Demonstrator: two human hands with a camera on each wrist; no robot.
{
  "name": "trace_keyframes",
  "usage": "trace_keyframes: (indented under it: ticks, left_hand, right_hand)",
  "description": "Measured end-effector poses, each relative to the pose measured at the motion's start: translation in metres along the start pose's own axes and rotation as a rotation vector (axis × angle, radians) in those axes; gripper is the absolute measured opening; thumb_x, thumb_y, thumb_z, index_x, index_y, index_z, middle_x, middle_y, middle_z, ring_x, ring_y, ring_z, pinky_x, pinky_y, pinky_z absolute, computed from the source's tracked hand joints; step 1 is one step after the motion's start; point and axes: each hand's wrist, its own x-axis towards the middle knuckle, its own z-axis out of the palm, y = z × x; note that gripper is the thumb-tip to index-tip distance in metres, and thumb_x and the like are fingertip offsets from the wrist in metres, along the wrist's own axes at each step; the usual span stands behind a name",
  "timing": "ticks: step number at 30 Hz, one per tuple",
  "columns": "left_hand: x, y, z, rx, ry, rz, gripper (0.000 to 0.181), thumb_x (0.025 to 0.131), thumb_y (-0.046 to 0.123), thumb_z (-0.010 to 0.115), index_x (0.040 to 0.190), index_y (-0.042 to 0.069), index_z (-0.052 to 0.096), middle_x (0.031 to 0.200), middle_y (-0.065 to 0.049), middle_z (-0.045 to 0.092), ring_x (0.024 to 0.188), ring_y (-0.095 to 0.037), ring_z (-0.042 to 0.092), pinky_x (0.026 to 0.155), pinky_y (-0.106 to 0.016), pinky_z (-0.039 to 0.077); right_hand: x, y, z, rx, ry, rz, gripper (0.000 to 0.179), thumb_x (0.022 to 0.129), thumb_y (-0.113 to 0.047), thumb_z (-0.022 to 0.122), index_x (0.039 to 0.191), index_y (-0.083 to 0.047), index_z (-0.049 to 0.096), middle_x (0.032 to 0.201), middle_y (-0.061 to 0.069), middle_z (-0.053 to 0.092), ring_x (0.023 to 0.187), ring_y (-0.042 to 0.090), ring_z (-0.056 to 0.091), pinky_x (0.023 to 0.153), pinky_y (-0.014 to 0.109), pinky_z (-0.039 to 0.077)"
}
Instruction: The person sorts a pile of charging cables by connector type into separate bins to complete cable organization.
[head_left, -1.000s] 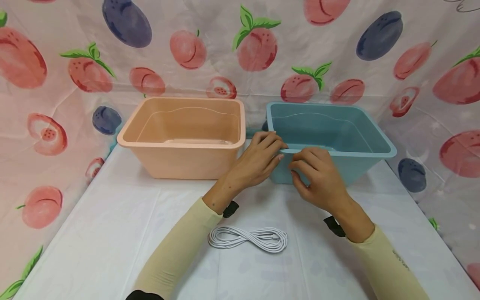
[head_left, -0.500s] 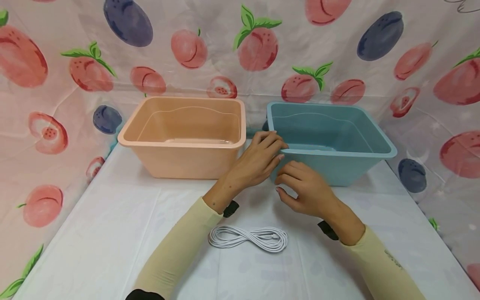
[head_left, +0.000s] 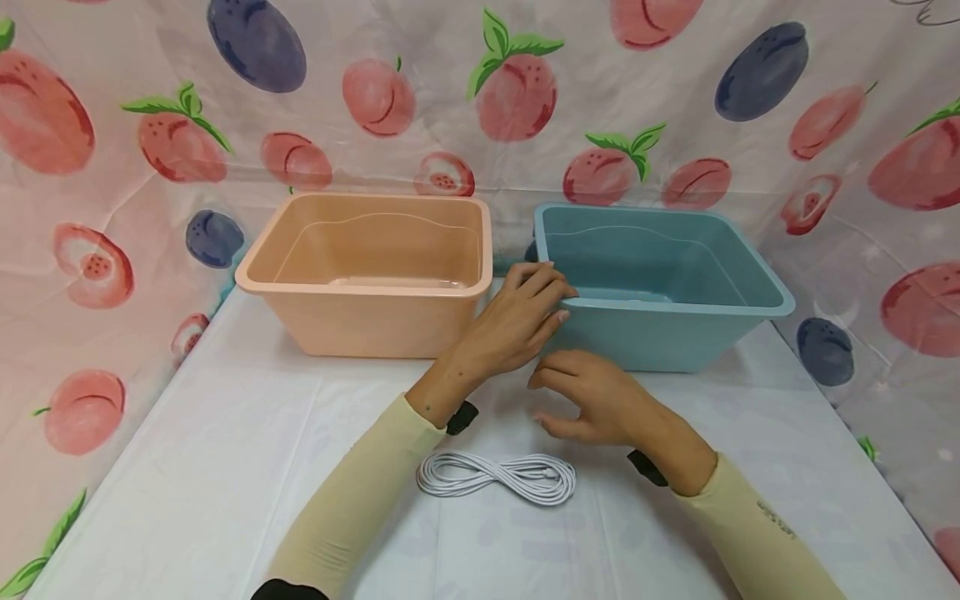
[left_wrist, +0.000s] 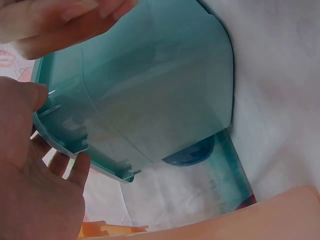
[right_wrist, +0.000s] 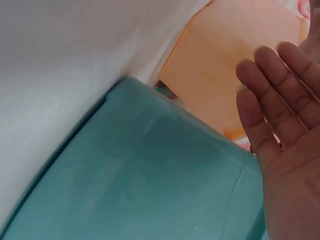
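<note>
My left hand (head_left: 517, 321) grips the near left corner of the teal plastic tub (head_left: 637, 337); in the left wrist view the thumb and fingers (left_wrist: 79, 169) lie on either side of its rim. In front of the tub's wall hovers my right hand (head_left: 592, 398), holding nothing, thumb apart from the fingers. The right wrist view shows its fingers (right_wrist: 280, 92) extended and relaxed. On the table just below it lies a white cable (head_left: 501, 472), coiled in a figure eight.
A peach-coloured tub (head_left: 375, 325) stands left of the teal one, with a narrow gap between them. Behind both hangs a fruit-print cloth (head_left: 517, 167). A white cloth covers the table (head_left: 210, 467).
My right hand has moved down and left from the teal tub's front rim toward the cable, its thumb spreading from the fingers. The left hand has stayed on the tub's corner.
</note>
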Motion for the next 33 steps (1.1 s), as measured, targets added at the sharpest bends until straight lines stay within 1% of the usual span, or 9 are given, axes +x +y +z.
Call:
trace_keyframes:
  ticks: [2, 12, 21, 25, 33]
  left_hand:
    - [0.000, 0.000, 0.000, -0.002, 0.000, -0.001, 0.026, 0.114, 0.026, 0.052, 0.134, 0.014, 0.064, 0.141, -0.006, 0.058, 0.153, -0.035, 0.035, 0.128, -0.038, 0.026]
    - [0.000, -0.001, 0.000, -0.007, -0.008, -0.006, 0.027, 0.113, 0.026, 0.054, 0.135, 0.014, 0.063, 0.142, -0.005, 0.057, 0.153, -0.032, 0.034, 0.127, -0.038, 0.026]
    - [-0.001, -0.001, 0.000, -0.006, -0.021, -0.015, 0.028, 0.111, 0.028, 0.057, 0.136, 0.015, 0.063, 0.142, -0.004, 0.057, 0.154, -0.031, 0.033, 0.127, -0.039, 0.027]
    - [0.000, -0.001, 0.001, -0.007, -0.030, -0.022, 0.029, 0.111, 0.028, 0.057, 0.137, 0.015, 0.063, 0.142, -0.004, 0.056, 0.154, -0.031, 0.032, 0.127, -0.039, 0.027]
    - [-0.001, 0.000, 0.000, -0.009, -0.030, -0.026, 0.029, 0.110, 0.028, 0.059, 0.137, 0.016, 0.063, 0.143, -0.003, 0.056, 0.156, -0.030, 0.031, 0.127, -0.040, 0.028]
  right_hand:
    - [0.000, -0.001, 0.002, 0.004, -0.018, 0.009, 0.029, 0.089, -0.029, 0.082, 0.111, -0.012, 0.072, 0.108, -0.002, 0.067, 0.098, 0.016, 0.064, 0.086, 0.036, 0.058]
    - [-0.001, -0.005, 0.013, 0.044, -0.079, 0.042, 0.032, 0.092, -0.033, 0.082, 0.114, -0.012, 0.073, 0.107, -0.001, 0.069, 0.097, 0.015, 0.065, 0.087, 0.037, 0.057]
    - [-0.001, -0.006, 0.018, 0.065, -0.115, 0.054, 0.033, 0.092, -0.035, 0.082, 0.113, -0.011, 0.074, 0.106, -0.001, 0.070, 0.095, 0.012, 0.064, 0.086, 0.035, 0.057]
    - [0.000, -0.007, 0.021, 0.084, -0.143, 0.062, 0.033, 0.092, -0.036, 0.082, 0.114, -0.012, 0.074, 0.105, -0.001, 0.070, 0.096, 0.011, 0.064, 0.088, 0.034, 0.057]
    - [-0.001, -0.011, 0.028, 0.084, -0.190, 0.058, 0.034, 0.092, -0.039, 0.082, 0.114, -0.014, 0.074, 0.107, -0.002, 0.070, 0.098, 0.012, 0.064, 0.089, 0.036, 0.057]
